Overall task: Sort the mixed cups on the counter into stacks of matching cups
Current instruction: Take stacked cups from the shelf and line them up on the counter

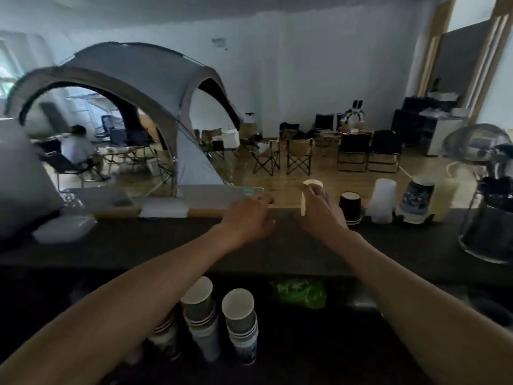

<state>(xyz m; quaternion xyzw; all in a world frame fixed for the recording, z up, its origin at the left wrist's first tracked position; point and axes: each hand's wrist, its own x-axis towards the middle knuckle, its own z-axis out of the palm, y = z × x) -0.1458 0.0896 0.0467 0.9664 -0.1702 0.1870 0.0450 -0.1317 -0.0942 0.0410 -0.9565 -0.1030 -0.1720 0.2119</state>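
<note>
My right hand (322, 213) is closed around a cream-coloured cup stack (305, 197) at the back of the dark counter (138, 245). My left hand (248, 216) rests just to its left, fingers spread, holding nothing. To the right stand a dark cup (350, 207), a translucent white cup stack (381, 201), a blue printed cup stack (417, 200) and a pale yellow stack (445, 198). On the lower shelf, between my forearms, stand two stacks of grey-and-blue paper cups (198, 315) (241, 323); another stack at the left is partly hidden by my left arm.
A clear plastic lidded box (63, 229) sits at the counter's left. A metal appliance with a glass jug (488, 207) stands at the right end. A green bag (302, 293) lies under the counter edge. Beyond the counter are a tent, folding chairs and a seated person.
</note>
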